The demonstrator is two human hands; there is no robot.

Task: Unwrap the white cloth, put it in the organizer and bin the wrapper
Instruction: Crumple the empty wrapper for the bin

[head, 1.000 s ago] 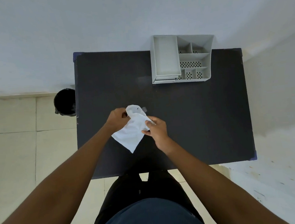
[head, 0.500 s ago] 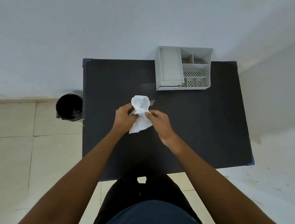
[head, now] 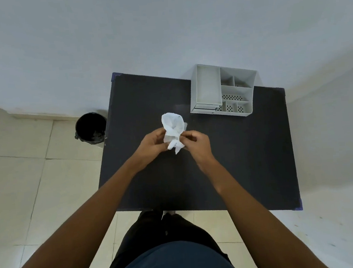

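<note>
The white cloth (head: 172, 130) is bunched into a narrow roll and held above the middle of the black table (head: 248, 159). My left hand (head: 150, 143) pinches its left side and my right hand (head: 196, 141) pinches its right side. A sliver of clear wrapper (head: 185, 125) shows at the cloth's right edge, mostly hidden. The white organizer (head: 223, 90) with several compartments stands at the table's back edge, right of the cloth. A black bin (head: 90, 128) sits on the floor left of the table.
A pale wall runs behind the table and at the right. Beige floor tiles lie on the left and in front. My legs stand at the table's near edge.
The cloth hung spread out as a wide flap a second ago; it is now gathered into a tight bunch between both hands. The hands have moved a little farther from me over the table.
</note>
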